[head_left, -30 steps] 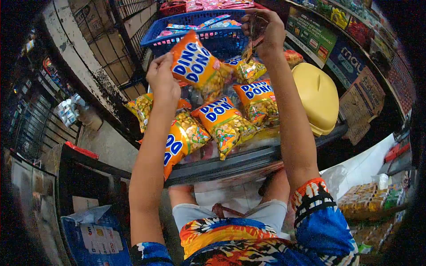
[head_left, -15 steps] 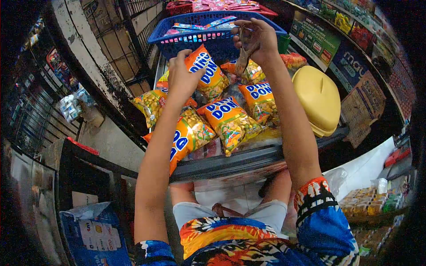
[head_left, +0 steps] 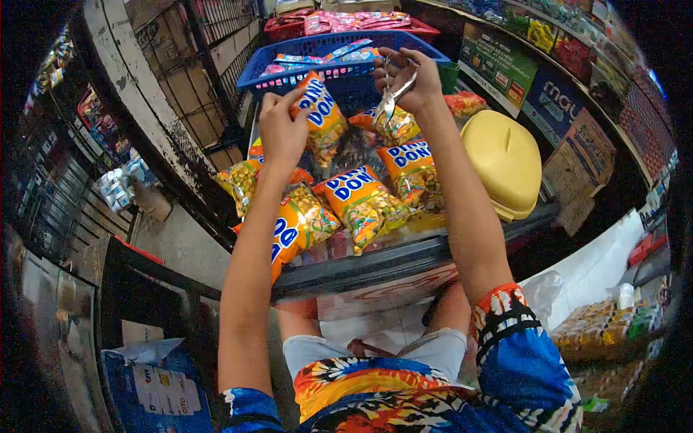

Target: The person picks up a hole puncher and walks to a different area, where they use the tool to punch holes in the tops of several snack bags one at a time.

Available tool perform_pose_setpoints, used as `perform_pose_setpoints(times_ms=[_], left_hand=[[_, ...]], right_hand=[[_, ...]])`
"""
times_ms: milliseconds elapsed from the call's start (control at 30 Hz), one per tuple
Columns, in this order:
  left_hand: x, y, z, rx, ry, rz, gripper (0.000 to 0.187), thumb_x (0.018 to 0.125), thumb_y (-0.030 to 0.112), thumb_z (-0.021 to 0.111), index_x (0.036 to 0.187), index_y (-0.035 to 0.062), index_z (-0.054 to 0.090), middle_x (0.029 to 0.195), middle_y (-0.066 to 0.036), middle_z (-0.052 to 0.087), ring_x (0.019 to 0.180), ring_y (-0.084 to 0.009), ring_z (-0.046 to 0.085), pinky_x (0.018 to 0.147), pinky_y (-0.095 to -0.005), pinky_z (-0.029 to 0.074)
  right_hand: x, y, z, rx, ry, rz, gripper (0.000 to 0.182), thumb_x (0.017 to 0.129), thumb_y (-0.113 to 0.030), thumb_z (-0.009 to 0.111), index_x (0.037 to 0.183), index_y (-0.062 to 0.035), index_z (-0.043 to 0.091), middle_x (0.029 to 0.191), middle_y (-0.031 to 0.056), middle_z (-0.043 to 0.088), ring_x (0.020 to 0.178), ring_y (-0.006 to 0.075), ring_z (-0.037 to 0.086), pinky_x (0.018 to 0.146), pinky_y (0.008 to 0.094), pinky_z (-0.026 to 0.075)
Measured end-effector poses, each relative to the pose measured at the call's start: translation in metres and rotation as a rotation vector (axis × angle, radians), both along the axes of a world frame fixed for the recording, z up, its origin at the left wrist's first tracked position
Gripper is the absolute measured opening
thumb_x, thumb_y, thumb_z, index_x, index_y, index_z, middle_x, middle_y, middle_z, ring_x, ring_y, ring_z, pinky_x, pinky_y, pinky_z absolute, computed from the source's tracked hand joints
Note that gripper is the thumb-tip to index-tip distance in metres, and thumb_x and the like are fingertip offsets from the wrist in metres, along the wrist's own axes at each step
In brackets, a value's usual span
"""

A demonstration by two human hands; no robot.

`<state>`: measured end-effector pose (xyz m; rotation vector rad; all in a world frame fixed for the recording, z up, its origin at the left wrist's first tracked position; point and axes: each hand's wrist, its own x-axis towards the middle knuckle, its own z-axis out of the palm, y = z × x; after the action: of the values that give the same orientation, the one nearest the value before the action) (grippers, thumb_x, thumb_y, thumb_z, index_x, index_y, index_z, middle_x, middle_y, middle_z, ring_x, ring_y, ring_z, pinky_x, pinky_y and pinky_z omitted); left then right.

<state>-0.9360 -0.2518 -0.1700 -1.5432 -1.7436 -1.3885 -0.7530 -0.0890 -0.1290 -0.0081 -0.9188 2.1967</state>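
My left hand (head_left: 283, 130) pinches the top edge of an orange snack packet (head_left: 323, 119) marked "Ding Dong", which hangs upright above the others. In my right hand (head_left: 415, 78) is a pair of silver scissors (head_left: 386, 108), their metal end pointing down beside the packet without touching it. More packets of the same kind lie below: one in the middle (head_left: 357, 195), one at the right (head_left: 409, 169) and one at the front left (head_left: 299, 224). Another packet (head_left: 393, 124) lies just under the scissors.
A blue plastic basket (head_left: 253, 78) with small sachets stands behind the packets, and a red tray (head_left: 285, 30) of pink packs sits beyond it. At the right is a yellow lidded container (head_left: 502, 162). A dark counter edge (head_left: 361, 261) runs before my body.
My left hand has raised the packet off the pile, moving slightly left and down in view. The scissors in my right hand have turned and show more of their metal.
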Motion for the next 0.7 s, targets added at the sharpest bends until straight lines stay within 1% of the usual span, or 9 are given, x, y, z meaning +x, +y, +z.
perform_pose_setpoints(times_ms=[167, 233, 267, 367, 400, 567, 633, 667, 700], left_hand=[[-0.006, 0.017, -0.006, -0.208, 0.057, 0.063, 0.038, 0.074, 0.001, 0.059, 0.111, 0.0081, 0.057, 0.11, -0.018, 0.044, 0.092, -0.0341, 0.053, 0.082, -0.0419, 0.043], [-0.002, 0.023, 0.0, -0.068, 0.528, 0.371, 0.042, 0.07, 0.0, 0.058, 0.111, 0.0089, 0.058, 0.108, -0.018, 0.047, 0.103, -0.0348, 0.047, 0.085, -0.0434, 0.041], [0.002, 0.027, 0.002, -0.086, 0.547, 0.398, 0.04, 0.069, 0.0, 0.058, 0.108, 0.0064, 0.058, 0.112, -0.019, 0.047, 0.111, -0.0368, 0.042, 0.091, -0.0469, 0.038], [0.01, 0.04, 0.022, -0.03, 0.644, 0.183, 0.036, 0.068, -0.001, 0.058, 0.104, 0.0054, 0.06, 0.114, -0.019, 0.047, 0.11, -0.0367, 0.045, 0.089, -0.044, 0.04], [0.02, 0.04, 0.031, -0.144, 0.577, 0.104, 0.025, 0.071, 0.005, 0.058, 0.095, 0.0035, 0.063, 0.104, -0.02, 0.057, 0.099, -0.0347, 0.055, 0.083, -0.0413, 0.045], [0.042, 0.084, 0.018, -0.406, 0.25, -0.27, 0.022, 0.071, 0.021, 0.061, 0.08, 0.0023, 0.067, 0.079, -0.024, 0.063, 0.075, -0.039, 0.062, 0.073, -0.0447, 0.049], [0.043, 0.105, 0.002, -0.725, 0.198, -0.197, 0.038, 0.07, 0.038, 0.066, 0.086, 0.0039, 0.068, 0.087, -0.025, 0.063, 0.084, -0.0391, 0.061, 0.077, -0.0439, 0.049], [0.042, 0.118, -0.006, -0.85, 0.112, -0.196, 0.069, 0.064, 0.059, 0.067, 0.1, -0.0001, 0.063, 0.099, -0.027, 0.061, 0.094, -0.0383, 0.06, 0.083, -0.0418, 0.047], [0.038, 0.132, -0.018, -0.848, 0.115, -0.2, 0.069, 0.064, 0.059, 0.067, 0.1, -0.0001, 0.063, 0.099, -0.027, 0.061, 0.094, -0.0383, 0.06, 0.083, -0.0418, 0.047]], right_hand=[[0.004, 0.002, 0.001, -0.008, 0.092, 0.084, 0.039, 0.083, -0.027, 0.041, 0.101, 0.0043, 0.056, 0.083, 0.0182, 0.058, 0.068, 0.0265, 0.052, 0.058, 0.0336, 0.042], [0.005, -0.003, 0.005, -0.018, 0.099, 0.044, 0.039, 0.083, -0.027, 0.041, 0.1, 0.0042, 0.056, 0.083, 0.0185, 0.058, 0.068, 0.0269, 0.052, 0.058, 0.034, 0.042], [0.006, -0.006, 0.006, -0.04, 0.105, 0.024, 0.037, 0.084, -0.025, 0.041, 0.102, 0.0042, 0.055, 0.084, 0.018, 0.058, 0.068, 0.0256, 0.051, 0.058, 0.0329, 0.041], [0.006, -0.008, 0.008, -0.054, 0.126, 0.022, 0.035, 0.086, -0.023, 0.041, 0.104, 0.0043, 0.053, 0.086, 0.018, 0.059, 0.068, 0.0243, 0.049, 0.058, 0.0319, 0.04], [0.007, -0.009, 0.009, -0.06, 0.137, 0.026, 0.036, 0.086, -0.023, 0.04, 0.104, 0.0043, 0.053, 0.087, 0.0183, 0.059, 0.068, 0.0243, 0.049, 0.058, 0.0319, 0.04], [0.013, 0.004, 0.005, -0.129, 0.269, 0.113, 0.039, 0.082, -0.027, 0.041, 0.1, 0.0047, 0.056, 0.085, 0.0195, 0.058, 0.07, 0.0284, 0.051, 0.059, 0.0357, 0.042], [0.014, 0.002, 0.006, -0.155, 0.278, 0.072, 0.039, 0.082, -0.026, 0.039, 0.098, 0.0046, 0.056, 0.085, 0.0197, 0.057, 0.07, 0.0282, 0.051, 0.06, 0.0361, 0.042], [0.014, -0.002, 0.007, -0.173, 0.273, -0.016, 0.036, 0.084, -0.024, 0.038, 0.099, 0.0042, 0.055, 0.085, 0.0179, 0.056, 0.069, 0.0257, 0.049, 0.059, 0.0345, 0.041], [0.014, -0.004, 0.008, -0.191, 0.268, -0.103, 0.034, 0.086, -0.022, 0.036, 0.1, 0.0039, 0.053, 0.085, 0.016, 0.054, 0.068, 0.0232, 0.046, 0.058, 0.033, 0.039]])
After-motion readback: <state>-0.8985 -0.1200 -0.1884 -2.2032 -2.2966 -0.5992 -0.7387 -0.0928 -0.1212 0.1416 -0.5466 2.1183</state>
